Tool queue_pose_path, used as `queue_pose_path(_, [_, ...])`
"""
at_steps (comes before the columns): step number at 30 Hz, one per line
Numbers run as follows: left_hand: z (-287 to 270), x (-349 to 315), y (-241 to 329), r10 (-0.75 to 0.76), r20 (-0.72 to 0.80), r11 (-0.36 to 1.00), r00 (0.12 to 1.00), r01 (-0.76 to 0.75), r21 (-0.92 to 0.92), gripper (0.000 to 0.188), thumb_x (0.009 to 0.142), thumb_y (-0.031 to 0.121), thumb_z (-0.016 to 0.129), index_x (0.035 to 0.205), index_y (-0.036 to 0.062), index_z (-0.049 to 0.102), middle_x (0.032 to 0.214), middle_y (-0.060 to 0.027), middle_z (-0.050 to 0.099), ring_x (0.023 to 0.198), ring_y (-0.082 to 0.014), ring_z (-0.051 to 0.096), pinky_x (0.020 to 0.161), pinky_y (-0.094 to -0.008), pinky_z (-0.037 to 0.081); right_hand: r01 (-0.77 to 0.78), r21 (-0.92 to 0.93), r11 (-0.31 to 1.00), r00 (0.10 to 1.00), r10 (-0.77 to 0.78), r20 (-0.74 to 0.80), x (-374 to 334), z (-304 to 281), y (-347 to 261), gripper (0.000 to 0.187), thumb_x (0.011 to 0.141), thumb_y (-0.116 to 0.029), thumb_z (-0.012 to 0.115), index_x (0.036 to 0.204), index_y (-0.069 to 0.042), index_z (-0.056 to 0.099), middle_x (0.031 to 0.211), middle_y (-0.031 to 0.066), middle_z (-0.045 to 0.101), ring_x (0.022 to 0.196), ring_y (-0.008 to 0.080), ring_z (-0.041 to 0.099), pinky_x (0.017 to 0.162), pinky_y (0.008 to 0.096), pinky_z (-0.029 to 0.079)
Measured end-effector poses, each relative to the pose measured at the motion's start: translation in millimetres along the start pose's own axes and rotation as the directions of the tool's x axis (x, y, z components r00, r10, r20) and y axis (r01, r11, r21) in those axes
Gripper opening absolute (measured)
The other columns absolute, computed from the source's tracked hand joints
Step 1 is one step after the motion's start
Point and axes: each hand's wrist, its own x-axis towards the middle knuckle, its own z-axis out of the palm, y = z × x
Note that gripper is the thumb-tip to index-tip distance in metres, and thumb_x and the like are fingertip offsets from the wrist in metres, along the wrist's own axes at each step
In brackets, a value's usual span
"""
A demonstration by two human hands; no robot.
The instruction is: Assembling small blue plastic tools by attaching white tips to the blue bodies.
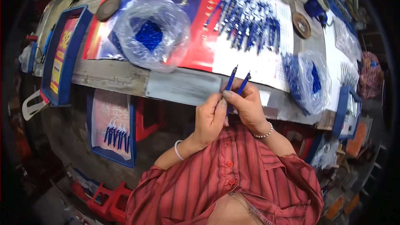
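My left hand [211, 116] and my right hand [248, 105] are closed close together in front of my chest, at the table's near edge. Between their fingertips they pinch what looks like a blue drawing compass [231, 79], its two slim legs pointing up and ending in dark, pointed tips. Fingers hide its lower part, so I cannot tell how the legs join. Beyond my hands, several blue and silver compasses [250, 27] lie in a spread pile on printed paper. A clear plastic bag [177, 21] with small blue parts [149, 35] stands open to the left.
Another bag of blue parts [316, 79] sits at the table's right edge. A blue tray [132, 141] below the table at left holds several finished-looking compasses. Round dishes [301, 25], a long blue tray [62, 87] and red stools [106, 204] stand around.
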Motion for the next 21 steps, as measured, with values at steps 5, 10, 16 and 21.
queue_pose_path(5, [24.9, -8.1, 2.9, -0.024, 0.030, 0.997, 0.999, 0.022, 0.071, 0.021, 0.097, 0.016, 0.041, 0.092, -0.0007, 0.054, 0.065, -0.0019, 0.056, 0.048, -0.0063, 0.052, 0.045, -0.0207, 0.040, 0.147, -0.064, 0.987, 0.986, -0.151, -0.074, -14.9, -18.4, -0.1, 0.009, 0.086, -0.009, 0.061, 0.081, -0.002, 0.063, 0.073, -0.0011, 0.060, 0.065, 0.0052, 0.052, 0.057, 0.0199, 0.041])
queue_pose_path(10, [41.6, -13.9, 2.4, -0.028, 0.049, 0.999, 0.998, 0.026, 0.034, 0.021, 0.097, 0.014, 0.041, 0.090, -0.0015, 0.053, 0.064, 0.0000, 0.052, 0.047, -0.0047, 0.050, 0.044, -0.0197, 0.039, 0.165, -0.060, 0.984, 0.978, -0.172, -0.120, -17.2, -36.6, 2.1, 0.013, 0.087, -0.011, 0.059, 0.081, -0.001, 0.062, 0.072, -0.0002, 0.059, 0.067, 0.0049, 0.051, 0.057, 0.0217, 0.039])
queue_pose_path(16, [40.0, -11.1, 1.9, -0.063, -0.048, 0.997, 0.997, 0.061, -0.043, 0.027, 0.098, 0.020, 0.045, 0.084, -0.0009, 0.054, 0.060, -0.0009, 0.055, 0.047, -0.0042, 0.050, 0.044, -0.0202, 0.040, 0.087, 0.029, 0.996, 0.994, -0.089, 0.070, -47.8, -42.8, 6.3, 0.023, 0.088, -0.005, 0.058, 0.108, -0.001, 0.049, 0.093, 0.0033, 0.057, 0.078, 0.0092, 0.056, 0.069, 0.0248, 0.050])
queue_pose_path(21, [47.1, -8.9, -1.7, -0.114, 0.007, 0.990, 0.993, 0.114, -0.086, 0.026, 0.098, 0.019, 0.045, 0.084, -0.0013, 0.055, 0.060, -0.0008, 0.055, 0.048, -0.0037, 0.049, 0.043, -0.0200, 0.038, 0.067, 0.087, 0.994, 0.997, -0.064, -0.039, -52.7, -43.6, 16.8, 0.016, 0.089, -0.005, 0.057, 0.104, 0.001, 0.053, 0.091, 0.0055, 0.060, 0.075, 0.0092, 0.057, 0.063, 0.0236, 0.052])
